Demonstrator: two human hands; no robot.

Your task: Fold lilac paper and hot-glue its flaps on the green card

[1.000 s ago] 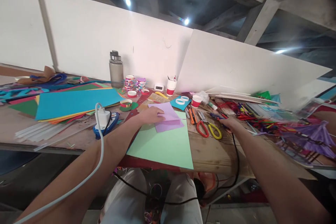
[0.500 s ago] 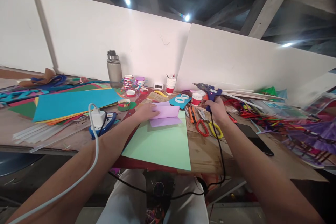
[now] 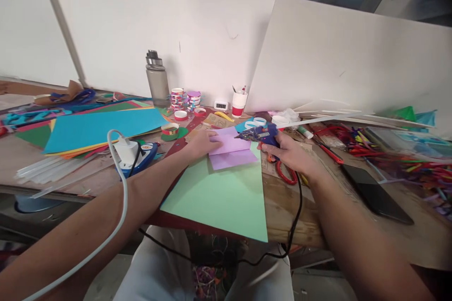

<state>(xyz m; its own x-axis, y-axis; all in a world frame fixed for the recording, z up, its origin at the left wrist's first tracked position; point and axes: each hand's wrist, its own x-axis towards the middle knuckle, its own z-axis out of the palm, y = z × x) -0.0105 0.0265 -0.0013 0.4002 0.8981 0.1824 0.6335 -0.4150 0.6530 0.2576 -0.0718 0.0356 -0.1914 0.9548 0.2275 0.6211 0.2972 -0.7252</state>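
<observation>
A folded piece of purple paper (image 3: 233, 159) lies over the upper part of a light green sheet (image 3: 215, 202). My left hand (image 3: 201, 146) grips the purple paper at its left edge, fingers on top and partly hidden. In my right hand (image 3: 294, 153) is a blue glue gun (image 3: 263, 134) with a long white glue stick out of its back. Its nozzle points left, just above the purple paper's right side; whether it touches cannot be made out. The gun's black cord hangs down past the table edge.
Red-handled scissors (image 3: 285, 174) lie under my right hand, a black phone (image 3: 376, 193) to the right. Behind stand a paper cup (image 3: 239, 103), a small clock (image 3: 221, 105) and a bottle (image 3: 157, 82). A power strip (image 3: 141, 160) and coloured sheets (image 3: 102, 129) lie left.
My right hand has brought the glue gun left and toward me, from beside the red cup to over the purple paper. The left hand stays on the paper; the view has tipped downward.
</observation>
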